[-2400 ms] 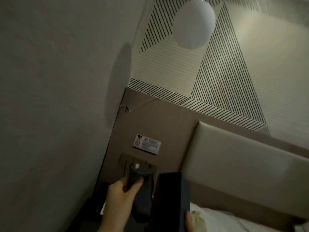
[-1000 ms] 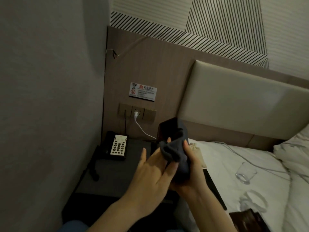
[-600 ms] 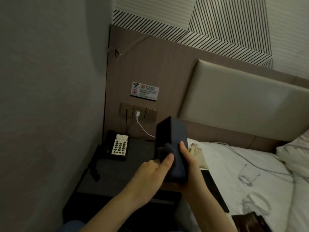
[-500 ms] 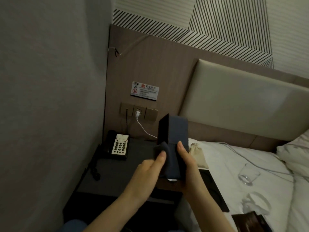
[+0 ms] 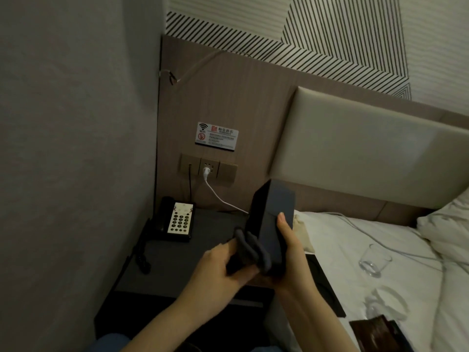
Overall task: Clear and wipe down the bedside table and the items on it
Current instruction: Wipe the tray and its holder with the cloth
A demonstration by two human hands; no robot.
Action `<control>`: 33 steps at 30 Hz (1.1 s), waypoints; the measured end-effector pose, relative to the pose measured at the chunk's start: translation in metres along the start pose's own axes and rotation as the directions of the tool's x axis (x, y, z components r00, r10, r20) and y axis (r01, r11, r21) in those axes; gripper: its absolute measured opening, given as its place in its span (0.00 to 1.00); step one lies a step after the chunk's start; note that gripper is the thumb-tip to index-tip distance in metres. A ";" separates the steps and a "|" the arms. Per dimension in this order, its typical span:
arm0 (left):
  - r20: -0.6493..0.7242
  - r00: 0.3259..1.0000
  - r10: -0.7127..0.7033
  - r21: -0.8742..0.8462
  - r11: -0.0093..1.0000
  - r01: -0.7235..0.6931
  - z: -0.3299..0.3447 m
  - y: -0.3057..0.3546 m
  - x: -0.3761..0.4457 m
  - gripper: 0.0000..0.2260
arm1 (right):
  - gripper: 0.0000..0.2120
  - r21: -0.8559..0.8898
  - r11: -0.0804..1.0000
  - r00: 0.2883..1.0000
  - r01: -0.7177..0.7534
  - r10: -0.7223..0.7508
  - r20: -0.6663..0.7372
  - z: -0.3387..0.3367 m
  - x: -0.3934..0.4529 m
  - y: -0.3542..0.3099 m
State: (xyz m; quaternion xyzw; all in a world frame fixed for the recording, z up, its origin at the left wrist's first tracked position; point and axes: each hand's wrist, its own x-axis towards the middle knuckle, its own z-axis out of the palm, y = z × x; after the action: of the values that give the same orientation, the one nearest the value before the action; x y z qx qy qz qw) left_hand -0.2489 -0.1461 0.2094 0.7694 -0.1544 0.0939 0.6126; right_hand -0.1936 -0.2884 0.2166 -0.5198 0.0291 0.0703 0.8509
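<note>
The right hand point(image 5: 288, 247) grips a dark blue rectangular box point(image 5: 272, 219), thumb laid up along its near face and the fingers wrapped behind it, so the box stands nearly upright and tilted a little away from the person. The left hand point(image 5: 218, 270) holds a bunched dark grey cloth point(image 5: 250, 250) and presses it against the lower left side of the box, just left of the right thumb; its fingers are curled around the cloth folds.

Both hands hover above the near right part of the dark bedside table point(image 5: 177, 265). Beyond the left hand, at the far left corner of the table, sits a black telephone point(image 5: 177, 221) with a pale keypad, its coiled cord point(image 5: 140, 255) trailing toward the person along the table's left edge. Past the box, a white cable point(image 5: 215, 195) runs down from a wall socket point(image 5: 208, 170), with a small wifi sign point(image 5: 217, 135) above it.

To the right of the right hand lies the bed with its white sheet point(image 5: 337, 240); a clear drinking glass point(image 5: 374, 260) rests on it, well apart from the box. A small beige pouch point(image 5: 302, 232) shows just behind the right hand, and a dark flat tray point(image 5: 323, 283) lies right of the wrist
</note>
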 end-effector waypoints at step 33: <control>0.114 0.992 0.061 -0.121 0.992 -0.047 -0.006 0.039 0.042 0.21 | 0.25 0.139 0.990 0.995 -0.023 0.008 0.103 -0.005 -0.002 -0.007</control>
State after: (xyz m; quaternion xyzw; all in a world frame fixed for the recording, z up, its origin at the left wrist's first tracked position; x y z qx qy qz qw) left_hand -0.2233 -0.1530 0.2609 0.7316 -0.2161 0.0559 0.6441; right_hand -0.1943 -0.2956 0.2205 -0.4541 -0.0057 0.1012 0.8852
